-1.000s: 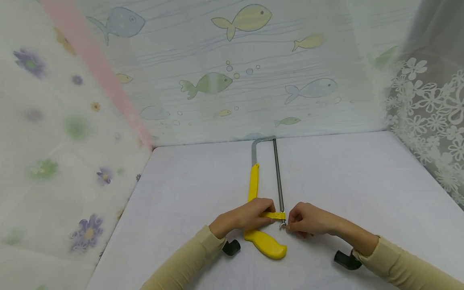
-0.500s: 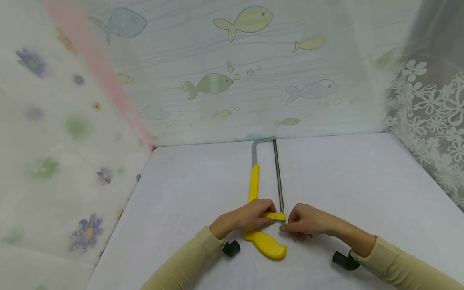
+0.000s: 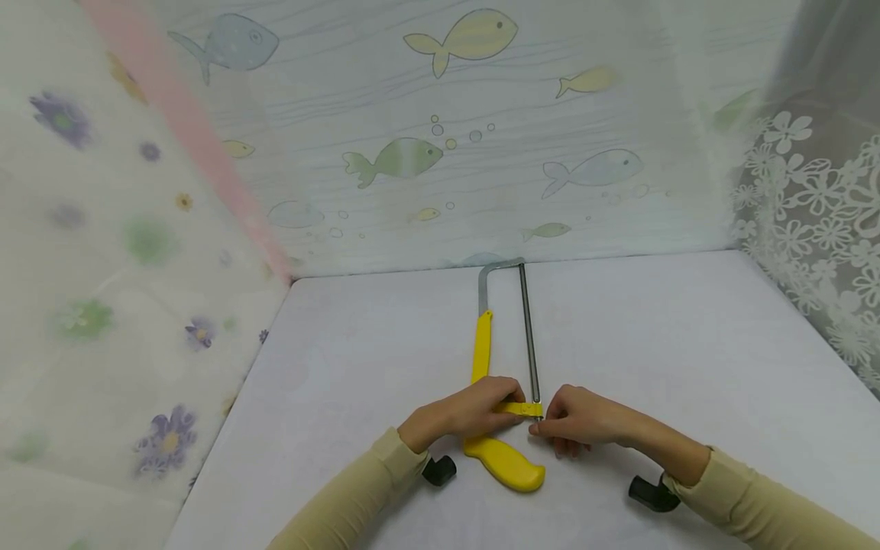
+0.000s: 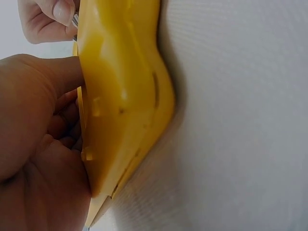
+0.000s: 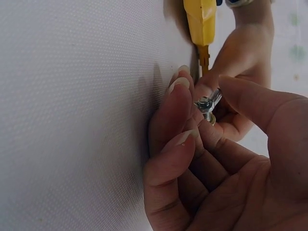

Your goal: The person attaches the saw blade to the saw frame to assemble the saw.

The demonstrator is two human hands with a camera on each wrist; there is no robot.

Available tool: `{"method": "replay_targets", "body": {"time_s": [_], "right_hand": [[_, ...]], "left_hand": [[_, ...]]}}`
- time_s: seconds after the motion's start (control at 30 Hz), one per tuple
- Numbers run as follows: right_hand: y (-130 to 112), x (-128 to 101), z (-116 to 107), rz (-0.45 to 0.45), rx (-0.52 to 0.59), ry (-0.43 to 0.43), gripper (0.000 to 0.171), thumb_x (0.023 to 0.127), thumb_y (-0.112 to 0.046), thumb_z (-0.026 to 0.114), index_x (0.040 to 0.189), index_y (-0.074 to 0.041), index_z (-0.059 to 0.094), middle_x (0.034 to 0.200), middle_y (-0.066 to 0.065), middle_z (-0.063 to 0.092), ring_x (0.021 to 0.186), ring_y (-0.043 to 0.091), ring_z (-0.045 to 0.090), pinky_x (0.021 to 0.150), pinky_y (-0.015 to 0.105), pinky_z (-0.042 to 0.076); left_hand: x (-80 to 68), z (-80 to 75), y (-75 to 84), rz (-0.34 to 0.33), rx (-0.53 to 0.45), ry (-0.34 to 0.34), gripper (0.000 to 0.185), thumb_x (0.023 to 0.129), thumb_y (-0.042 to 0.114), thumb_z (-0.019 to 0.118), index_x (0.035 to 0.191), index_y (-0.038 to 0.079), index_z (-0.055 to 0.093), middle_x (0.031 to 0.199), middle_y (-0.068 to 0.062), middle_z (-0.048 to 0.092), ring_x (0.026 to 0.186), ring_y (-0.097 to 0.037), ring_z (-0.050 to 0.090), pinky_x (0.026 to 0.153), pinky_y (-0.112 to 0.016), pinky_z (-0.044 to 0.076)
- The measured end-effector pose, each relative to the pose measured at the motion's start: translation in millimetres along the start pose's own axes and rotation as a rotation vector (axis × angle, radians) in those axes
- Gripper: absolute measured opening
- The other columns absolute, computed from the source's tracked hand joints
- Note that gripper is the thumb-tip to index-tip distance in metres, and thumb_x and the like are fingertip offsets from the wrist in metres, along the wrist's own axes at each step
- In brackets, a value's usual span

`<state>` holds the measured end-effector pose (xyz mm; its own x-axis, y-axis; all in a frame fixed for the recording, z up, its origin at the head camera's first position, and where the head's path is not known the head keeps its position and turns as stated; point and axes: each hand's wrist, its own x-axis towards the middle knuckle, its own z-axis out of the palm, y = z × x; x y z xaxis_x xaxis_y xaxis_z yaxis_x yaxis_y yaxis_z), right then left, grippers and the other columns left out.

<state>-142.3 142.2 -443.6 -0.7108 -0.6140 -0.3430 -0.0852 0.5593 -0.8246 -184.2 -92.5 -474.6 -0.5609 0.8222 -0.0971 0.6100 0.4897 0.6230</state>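
A hacksaw with a yellow handle (image 3: 505, 462) and a thin metal blade (image 3: 528, 336) lies flat on the white table (image 3: 687, 359), its bow pointing away from me. My left hand (image 3: 474, 412) grips the yellow frame just above the handle (image 4: 125, 96) and holds it down. My right hand (image 3: 574, 420) sits at the blade's near end. In the right wrist view its thumb and fingers pinch the small metal wing nut (image 5: 206, 103) there. The left hand (image 5: 245, 48) shows behind the nut.
A fish-patterned sheet (image 3: 481, 137) closes off the back of the table. A floral curtain (image 3: 103, 305) hangs on the left and white lace (image 3: 818, 229) on the right. Black wrist mounts (image 3: 438, 470) (image 3: 649, 495) rest near the front edge.
My right hand's fingers have shifted slightly left at the wing nut. The left hand and the saw have stayed put.
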Motion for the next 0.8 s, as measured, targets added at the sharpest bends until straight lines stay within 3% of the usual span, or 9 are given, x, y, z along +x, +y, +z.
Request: {"method": "replay_targets", "body": {"time_s": [0.47,0.8], "right_hand": [[0.9,-6.0,-5.2,0.001,-0.029,0.024,0.034,0.097,-0.031,0.070,0.072,-0.007,0.071,0.061,0.002,0.062,0.053,0.013,0.050,0.048,0.025,0.038],[6.7,-7.4,-6.7,-0.038,-0.007,0.004,0.021,0.096,-0.017,0.069,0.078,-0.005,0.068,0.063,0.001,0.061,0.052,0.012,0.047,0.047,0.023,0.037]], "left_hand": [[-0.7,-0.1,0.6,-0.011,-0.029,-0.005,0.015,0.102,0.020,0.066,0.114,0.012,0.061,0.108,0.007,0.063,0.093,-0.003,0.054,0.088,-0.015,0.046],[0.1,0.5,1.2,-0.015,-0.016,0.003,0.014,0.102,0.020,0.065,0.113,0.012,0.061,0.106,0.008,0.063,0.091,-0.002,0.053,0.084,-0.016,0.046]]}}
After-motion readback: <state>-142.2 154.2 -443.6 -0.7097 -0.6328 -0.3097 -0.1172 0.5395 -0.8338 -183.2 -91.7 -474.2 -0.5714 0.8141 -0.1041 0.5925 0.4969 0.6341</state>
